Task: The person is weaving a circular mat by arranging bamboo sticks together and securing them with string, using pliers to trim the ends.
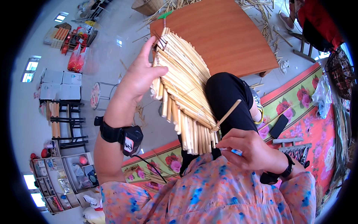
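Observation:
A piece of pale straw-coloured reed stalks, laid side by side and bound together, stands tilted over my lap. My left hand grips its upper left edge, thumb on the near face. Dark wire-like ends stick out by my fingertips. My right hand is at the lower right corner, its fingers pinched close to the stalk ends; what they hold is too small to make out. One loose-angled stalk juts out just above that hand. A green T-shaped handle with a metal shaft shows behind the piece's top.
A low wooden table stands ahead, with scattered stalks beyond it. A flowered mat lies to the right with a dark phone on it. A round stool and a shelf unit are at left.

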`<state>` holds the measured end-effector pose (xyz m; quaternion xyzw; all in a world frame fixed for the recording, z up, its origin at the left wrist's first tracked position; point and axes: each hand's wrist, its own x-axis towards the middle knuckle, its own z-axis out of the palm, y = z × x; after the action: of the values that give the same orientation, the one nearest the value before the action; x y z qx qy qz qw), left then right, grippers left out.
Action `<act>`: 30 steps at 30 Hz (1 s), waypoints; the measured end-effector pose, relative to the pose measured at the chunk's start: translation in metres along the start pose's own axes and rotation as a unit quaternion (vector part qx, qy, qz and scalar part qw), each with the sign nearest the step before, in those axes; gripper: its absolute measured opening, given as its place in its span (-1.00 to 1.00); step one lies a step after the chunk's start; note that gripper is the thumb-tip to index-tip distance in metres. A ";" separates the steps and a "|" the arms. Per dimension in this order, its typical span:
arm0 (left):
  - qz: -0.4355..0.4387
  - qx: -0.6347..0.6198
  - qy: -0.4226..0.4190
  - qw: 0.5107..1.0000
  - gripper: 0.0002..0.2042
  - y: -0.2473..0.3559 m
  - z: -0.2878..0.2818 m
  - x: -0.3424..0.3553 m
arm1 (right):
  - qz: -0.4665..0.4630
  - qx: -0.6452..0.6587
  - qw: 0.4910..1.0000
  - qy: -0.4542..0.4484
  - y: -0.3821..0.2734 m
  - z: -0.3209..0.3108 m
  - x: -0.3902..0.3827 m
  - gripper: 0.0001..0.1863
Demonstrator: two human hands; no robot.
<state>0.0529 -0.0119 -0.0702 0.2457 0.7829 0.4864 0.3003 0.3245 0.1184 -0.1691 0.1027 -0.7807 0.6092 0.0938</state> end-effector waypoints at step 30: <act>0.111 -0.502 0.361 0.778 -0.08 -0.202 0.134 0.021 | 0.380 0.434 0.739 0.348 0.130 0.067 0.052 -0.46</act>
<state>0.1146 0.0023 -0.3046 -0.0482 0.4460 0.8935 0.0197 0.2376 0.0816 -0.2919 -0.3920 -0.3184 0.8606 0.0654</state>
